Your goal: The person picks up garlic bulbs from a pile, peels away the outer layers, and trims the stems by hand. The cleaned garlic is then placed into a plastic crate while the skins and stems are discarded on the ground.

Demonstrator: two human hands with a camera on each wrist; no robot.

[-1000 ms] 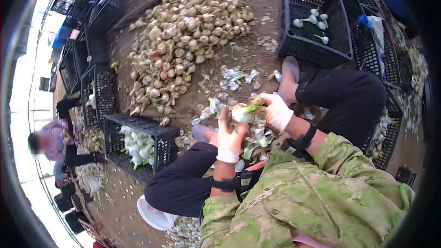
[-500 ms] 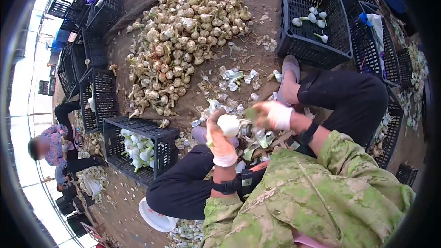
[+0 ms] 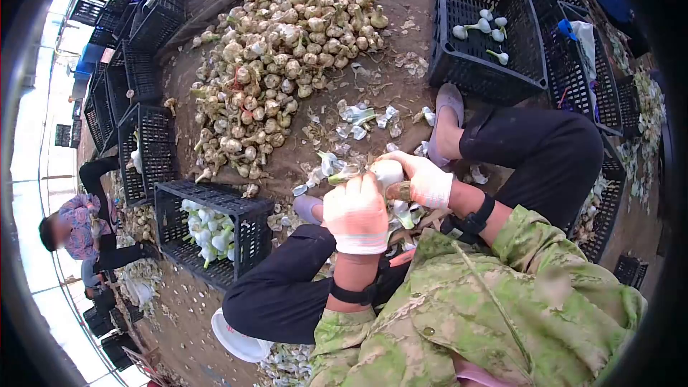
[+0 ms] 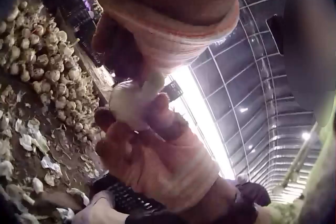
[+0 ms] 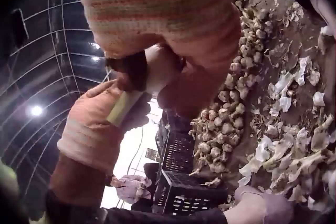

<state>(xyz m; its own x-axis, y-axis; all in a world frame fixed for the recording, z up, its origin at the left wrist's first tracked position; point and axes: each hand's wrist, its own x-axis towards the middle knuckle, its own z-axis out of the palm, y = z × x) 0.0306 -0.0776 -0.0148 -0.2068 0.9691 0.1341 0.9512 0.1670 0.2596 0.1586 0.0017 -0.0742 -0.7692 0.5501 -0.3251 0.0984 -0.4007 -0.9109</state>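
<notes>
A peeled white garlic bulb (image 3: 388,171) is held between both gloved hands above the person's lap. My right hand (image 3: 426,180) grips the bulb, with fingers and thumb wrapped round it. Curled at the stem side, my left hand (image 3: 355,215) holds the garlic by its stem. In the right wrist view the pale green stem (image 5: 125,107) sticks out past the left hand's fingers. The left wrist view shows the bulb (image 4: 126,103) between the two hands, partly covered by the right fingers.
A large heap of unpeeled garlic (image 3: 279,64) lies ahead. Peeled bulbs sit in a black crate (image 3: 247,226) at left and another crate (image 3: 459,64) at upper right. Skins (image 3: 358,118) litter the ground. Another person (image 3: 82,226) sits far left, and a white basin (image 3: 240,337) stands beside the left leg.
The left hand first has the bulb; the right hand pulls away from it, blurred, with leafy scraps. Now the right hand grips the bulb and the left has turned over onto the stem.
</notes>
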